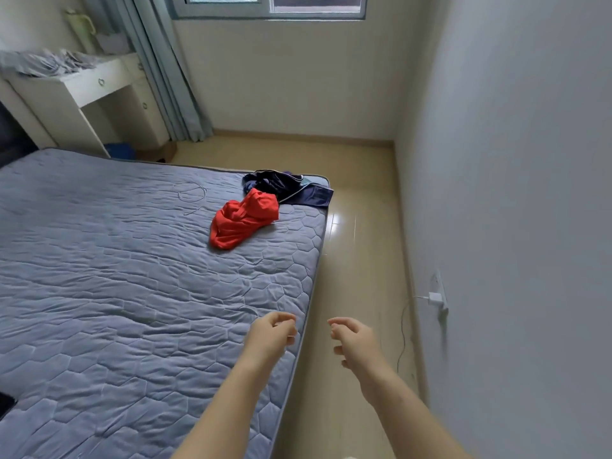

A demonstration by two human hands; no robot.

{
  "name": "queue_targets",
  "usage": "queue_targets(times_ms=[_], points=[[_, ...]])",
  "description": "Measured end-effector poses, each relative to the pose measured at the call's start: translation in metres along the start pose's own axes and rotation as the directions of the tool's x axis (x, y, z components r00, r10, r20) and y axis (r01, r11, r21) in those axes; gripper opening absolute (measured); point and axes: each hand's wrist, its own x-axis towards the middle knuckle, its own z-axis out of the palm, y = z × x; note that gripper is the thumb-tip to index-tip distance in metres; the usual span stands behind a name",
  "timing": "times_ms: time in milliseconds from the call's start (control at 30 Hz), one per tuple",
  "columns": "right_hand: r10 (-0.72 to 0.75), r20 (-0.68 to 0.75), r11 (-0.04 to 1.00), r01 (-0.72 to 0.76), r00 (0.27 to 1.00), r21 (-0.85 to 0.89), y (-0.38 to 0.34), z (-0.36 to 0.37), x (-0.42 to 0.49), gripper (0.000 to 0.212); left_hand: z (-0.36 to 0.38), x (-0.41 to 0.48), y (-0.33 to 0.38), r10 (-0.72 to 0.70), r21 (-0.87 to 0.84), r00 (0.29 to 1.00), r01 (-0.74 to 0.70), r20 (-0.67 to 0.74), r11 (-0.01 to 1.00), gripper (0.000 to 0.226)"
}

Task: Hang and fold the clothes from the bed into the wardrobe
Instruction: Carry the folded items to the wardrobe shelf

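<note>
Holding nothing in either hand: left hand (271, 332) loosely curled above the right edge of the bed (116, 276), right hand (354, 339) likewise loosely curled near it, above the strip of floor (357, 226) between bed and wall (513, 193). Both relaxed, fingertips bent inward, touching neither the bed cover nor each other. Bare forearms stretched forward from the bottom of the view.

Lying crumpled on the quilted grey-blue bed cover, toward the far right corner and well apart from both hands: red garment (245, 218). Touching its far side, bunched right at the corner with one part draped over the bed's edge: dark navy garment (288, 188) with a thin pale trim. Resting on the cover to the left of both clothes, apart from them: thin looped cable (192, 195).

Standing beyond the bed at the far left: white desk (86, 81) with drawers, carrying a heap of grey cloth (43, 62) and a pale green jug (79, 28), both blurred. Tucked beneath the desk: something blue (121, 150), too unclear to name. Hanging just right of the desk, down to the floor: grey-blue curtain (165, 67), at the left side of the window (275, 5). Plugged into the right wall, not far from the right hand: white charger (434, 298), thin cord trailing down toward the floor.
</note>
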Motion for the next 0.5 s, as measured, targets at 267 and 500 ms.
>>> queue_targets(times_ms=[267,500], points=[[0.069,0.029,0.997,-0.068,0.997,-0.038,-0.035,-0.042,0.099,0.016,0.046,0.08,0.053,-0.058,0.015,0.998,0.058,-0.018,0.998,0.013],[0.062,0.047,0.996,-0.059,0.997,-0.059,-0.087,-0.036,0.223,0.016,0.059,0.2,0.102,-0.073,-0.057,0.996,0.07,-0.048,0.996,0.015]])
